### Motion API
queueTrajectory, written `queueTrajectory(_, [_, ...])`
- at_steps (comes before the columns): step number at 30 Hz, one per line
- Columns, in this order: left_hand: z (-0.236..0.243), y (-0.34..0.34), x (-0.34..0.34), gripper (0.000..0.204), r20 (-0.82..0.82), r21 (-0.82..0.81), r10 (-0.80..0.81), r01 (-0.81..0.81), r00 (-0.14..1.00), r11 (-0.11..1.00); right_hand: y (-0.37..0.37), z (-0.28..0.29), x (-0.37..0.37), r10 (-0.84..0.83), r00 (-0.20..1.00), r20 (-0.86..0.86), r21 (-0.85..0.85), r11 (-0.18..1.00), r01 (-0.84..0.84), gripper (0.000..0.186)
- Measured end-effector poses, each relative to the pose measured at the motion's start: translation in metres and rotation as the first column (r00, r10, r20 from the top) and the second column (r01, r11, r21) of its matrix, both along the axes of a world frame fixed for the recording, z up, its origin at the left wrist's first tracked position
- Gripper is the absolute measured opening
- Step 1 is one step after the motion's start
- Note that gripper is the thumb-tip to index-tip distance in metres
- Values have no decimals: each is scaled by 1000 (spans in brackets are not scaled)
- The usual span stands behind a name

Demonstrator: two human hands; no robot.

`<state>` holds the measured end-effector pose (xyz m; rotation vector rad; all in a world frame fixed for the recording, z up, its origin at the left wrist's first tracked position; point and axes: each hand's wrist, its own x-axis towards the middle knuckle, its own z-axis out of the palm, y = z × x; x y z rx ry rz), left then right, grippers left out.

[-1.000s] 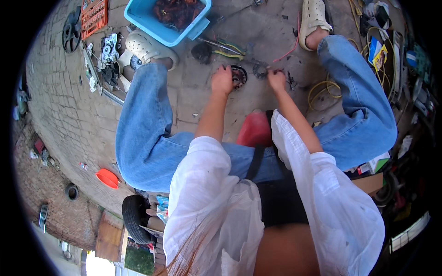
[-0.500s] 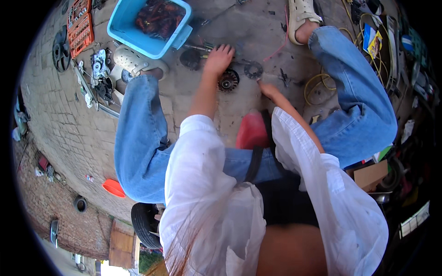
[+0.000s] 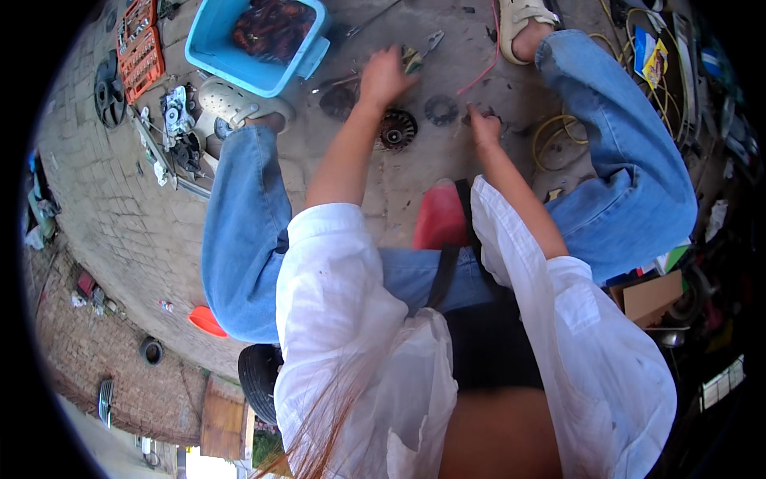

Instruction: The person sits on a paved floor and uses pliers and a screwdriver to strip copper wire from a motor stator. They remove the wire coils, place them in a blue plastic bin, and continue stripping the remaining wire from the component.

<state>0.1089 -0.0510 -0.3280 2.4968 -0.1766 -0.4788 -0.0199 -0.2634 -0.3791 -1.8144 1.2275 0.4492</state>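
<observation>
My left hand is closed around pliers with yellow-green handles, their metal jaws pointing up and to the right. Below that hand, a round finned rotor lies on the paving. A flat dark ring rests between my hands, touched by neither. My right hand is low over the ground to the ring's right, fingers closed on a small dark part whose shape is mostly hidden. Left of my left wrist sits a dark round piece.
A blue tub holding reddish-brown coiled pieces stands at the far left, near an orange socket case. Metal parts lie by my left shoe. Yellow hose loops beside my right leg; a red seat is between my legs.
My left hand has moved slightly up, and the pliers now point to its right. My right hand has left the ring's edge and moved right to the small dark part.
</observation>
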Motion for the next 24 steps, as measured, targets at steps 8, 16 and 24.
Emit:
queueTrajectory(8, [-7, -55, -41, 44, -571, -506, 395, -688, 720, 521, 2, 33, 29, 36, 999, 7, 608, 794, -33, 48])
queueTrajectory(16, [5, -51, -79, 38, -586, -419, 509, -773, 631, 476, 16, 45, 11, -135, 984, 118, 643, 765, 28, 38])
queueTrajectory(24, [-6, -39, -98, 36, -406, -200, 427, -534, 808, 822, 28, 53, 10, -31, 999, -28, 824, 566, 40, 32])
